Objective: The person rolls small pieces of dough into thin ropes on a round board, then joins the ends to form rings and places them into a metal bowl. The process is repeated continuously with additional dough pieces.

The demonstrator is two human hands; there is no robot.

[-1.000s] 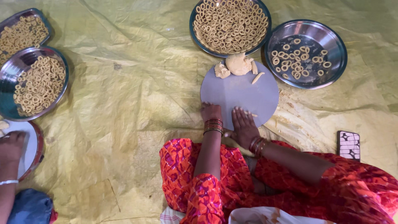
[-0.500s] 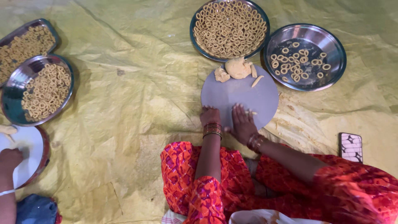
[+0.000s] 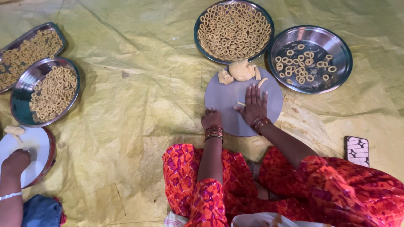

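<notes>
Dough (image 3: 241, 69) sits in a pale lump at the twelve o'clock rim of the round grey board (image 3: 235, 113), which lies on the big yellow sheet (image 3: 139, 105) covering the floor I'm looking down on. At one o'clock from the board I see a steel plate (image 3: 343, 63) with a few dough rings; at twelve o'clock, a full plate of rings (image 3: 234, 29). Off at nine o'clock are a steel bowl of rings (image 3: 21, 96) and a tray (image 3: 25, 52) behind it. My right hand (image 3: 253, 107) lies flat on the board, fingers spread, over a thin dough strip (image 3: 240, 103). My left hand (image 3: 211, 118) rests curled at the board's eight o'clock edge; whether it pinches anything I cannot tell. Another person's hand (image 3: 16, 162) touches a white board (image 3: 31, 145) at far eight o'clock.
</notes>
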